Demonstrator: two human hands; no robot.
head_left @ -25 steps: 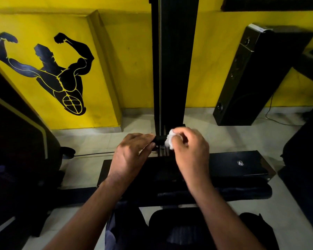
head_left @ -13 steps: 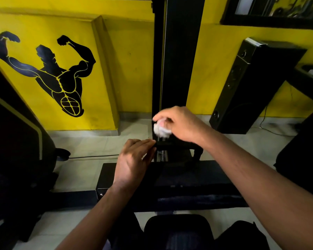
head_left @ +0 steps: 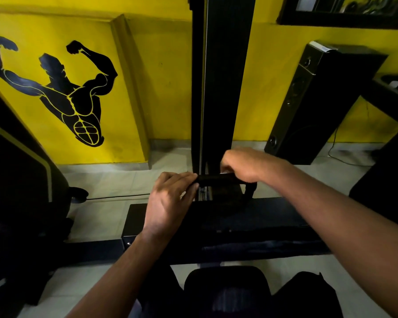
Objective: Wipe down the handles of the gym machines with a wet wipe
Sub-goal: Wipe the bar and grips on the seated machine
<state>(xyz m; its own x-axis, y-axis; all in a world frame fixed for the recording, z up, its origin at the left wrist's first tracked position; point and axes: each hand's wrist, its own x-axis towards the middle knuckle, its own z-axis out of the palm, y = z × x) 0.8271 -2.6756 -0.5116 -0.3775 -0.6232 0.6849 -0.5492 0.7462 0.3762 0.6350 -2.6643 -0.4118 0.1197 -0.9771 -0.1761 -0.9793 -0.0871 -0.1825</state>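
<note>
In front of the tall black machine column [head_left: 221,88], the short black padded handle [head_left: 216,179] is gripped at its left end by the left hand [head_left: 170,200]. Its right end is covered by the right hand [head_left: 244,164], clenched over a barely visible white wet wipe [head_left: 225,172]. Wiping is judged underway here; handles elsewhere remain.

left hand [head_left: 168,203], right hand [head_left: 244,165]: bare | forearms [head_left: 331,216]: bare | legs: dark trousers [head_left: 308,294] either side of black seat [head_left: 225,281] | grey-blue cloth fold [head_left: 136,308] left of seat
</note>
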